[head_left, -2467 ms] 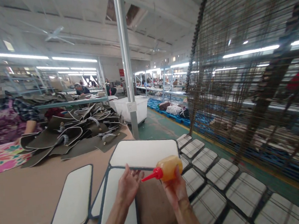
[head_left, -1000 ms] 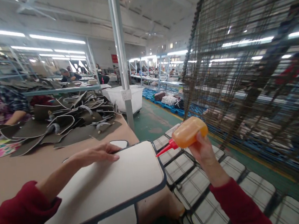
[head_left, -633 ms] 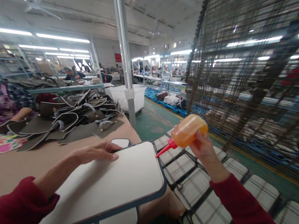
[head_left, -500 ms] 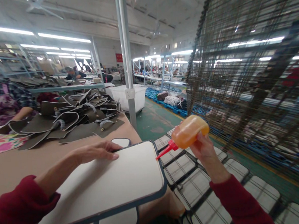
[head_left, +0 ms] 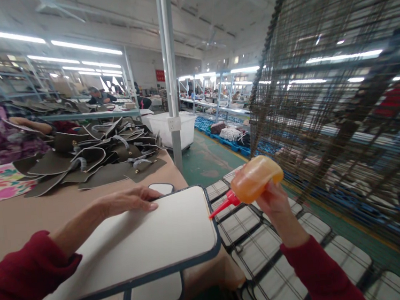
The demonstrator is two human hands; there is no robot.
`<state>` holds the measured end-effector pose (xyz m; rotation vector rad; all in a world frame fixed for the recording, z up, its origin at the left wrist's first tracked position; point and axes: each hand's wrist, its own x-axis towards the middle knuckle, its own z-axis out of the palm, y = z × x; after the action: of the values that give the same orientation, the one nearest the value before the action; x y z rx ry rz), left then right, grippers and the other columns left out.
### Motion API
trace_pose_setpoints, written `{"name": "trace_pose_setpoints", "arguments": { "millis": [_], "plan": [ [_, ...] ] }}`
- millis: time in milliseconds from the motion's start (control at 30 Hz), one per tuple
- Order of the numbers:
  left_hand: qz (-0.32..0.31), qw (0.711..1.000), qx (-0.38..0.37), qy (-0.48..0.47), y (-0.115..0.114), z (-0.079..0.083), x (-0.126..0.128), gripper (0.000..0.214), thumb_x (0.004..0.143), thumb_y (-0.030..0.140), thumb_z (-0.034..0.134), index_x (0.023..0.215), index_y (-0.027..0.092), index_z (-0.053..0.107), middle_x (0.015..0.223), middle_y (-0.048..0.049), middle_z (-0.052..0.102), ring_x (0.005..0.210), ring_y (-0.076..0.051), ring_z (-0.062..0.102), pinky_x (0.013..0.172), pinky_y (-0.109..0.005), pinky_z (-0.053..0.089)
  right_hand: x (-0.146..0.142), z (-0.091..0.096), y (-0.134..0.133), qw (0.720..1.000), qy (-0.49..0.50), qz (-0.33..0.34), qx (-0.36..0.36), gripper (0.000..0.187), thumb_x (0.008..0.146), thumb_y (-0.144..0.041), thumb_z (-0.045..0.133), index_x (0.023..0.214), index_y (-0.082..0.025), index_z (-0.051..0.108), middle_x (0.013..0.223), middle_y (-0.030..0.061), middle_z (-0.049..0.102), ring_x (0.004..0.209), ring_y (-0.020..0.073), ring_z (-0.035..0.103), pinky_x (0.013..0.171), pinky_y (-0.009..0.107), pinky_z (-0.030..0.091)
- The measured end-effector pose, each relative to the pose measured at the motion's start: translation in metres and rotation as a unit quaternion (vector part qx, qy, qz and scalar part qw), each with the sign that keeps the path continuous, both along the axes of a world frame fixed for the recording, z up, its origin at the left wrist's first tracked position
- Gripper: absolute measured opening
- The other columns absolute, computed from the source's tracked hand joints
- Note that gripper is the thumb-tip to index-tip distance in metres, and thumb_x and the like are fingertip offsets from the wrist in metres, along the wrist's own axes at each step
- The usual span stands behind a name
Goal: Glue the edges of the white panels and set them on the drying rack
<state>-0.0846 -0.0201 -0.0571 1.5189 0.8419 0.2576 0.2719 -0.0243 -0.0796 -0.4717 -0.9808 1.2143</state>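
Observation:
My left hand [head_left: 129, 201] lies flat, fingers stretched, on the far left edge of a white panel with a dark blue border [head_left: 152, 239] on the tan table [head_left: 19, 219]. My right hand [head_left: 273, 199] grips an orange squeeze bottle with a red nozzle [head_left: 254, 181]. The nozzle tip sits at the panel's right edge. Another white panel [head_left: 153, 296] pokes out from beneath the first one.
A heap of dark olive leather pieces [head_left: 95, 160] lies at the table's far end, where another person in a patterned top [head_left: 0, 136] works. Right of the table a wire rack carries several white panels [head_left: 294, 249]. A tall mesh rack [head_left: 340, 99], a steel post [head_left: 169, 77] and a white bin [head_left: 173, 131] stand beyond.
Since 2.5 s ago the panel has come toward me under my left hand, and the bottle has swung to its right edge. In the last second the nozzle has dipped slightly closer.

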Motion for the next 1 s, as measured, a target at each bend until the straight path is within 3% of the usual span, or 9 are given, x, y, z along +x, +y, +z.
{"name": "trace_pose_setpoints", "arguments": {
  "millis": [367, 1000],
  "plan": [
    [0.011, 1.000, -0.006, -0.003, 0.000, -0.006, -0.004, 0.036, 0.076, 0.041, 0.068, 0.104, 0.019, 0.073, 0.098, -0.0058, 0.074, 0.090, -0.026, 0.066, 0.078, -0.029, 0.052, 0.003, 0.002, -0.008, 1.000, -0.001, 0.008, -0.015, 0.064, 0.043, -0.048, 0.088, 0.099, -0.026, 0.069, 0.094, 0.0059, 0.075, 0.096, 0.0334, 0.068, 0.102, 0.062, 0.040],
    [0.019, 0.999, -0.035, -0.009, 0.000, -0.014, -0.012, 0.039, 0.077, 0.039, 0.066, 0.111, 0.021, 0.071, 0.101, -0.0052, 0.073, 0.089, -0.025, 0.066, 0.079, -0.030, 0.052, 0.002, 0.005, -0.015, 0.999, -0.017, 0.030, -0.026, 0.070, 0.040, -0.050, 0.087, 0.103, -0.029, 0.066, 0.107, 0.0081, 0.073, 0.113, 0.0379, 0.061, 0.102, 0.062, 0.040]
  ]
}}
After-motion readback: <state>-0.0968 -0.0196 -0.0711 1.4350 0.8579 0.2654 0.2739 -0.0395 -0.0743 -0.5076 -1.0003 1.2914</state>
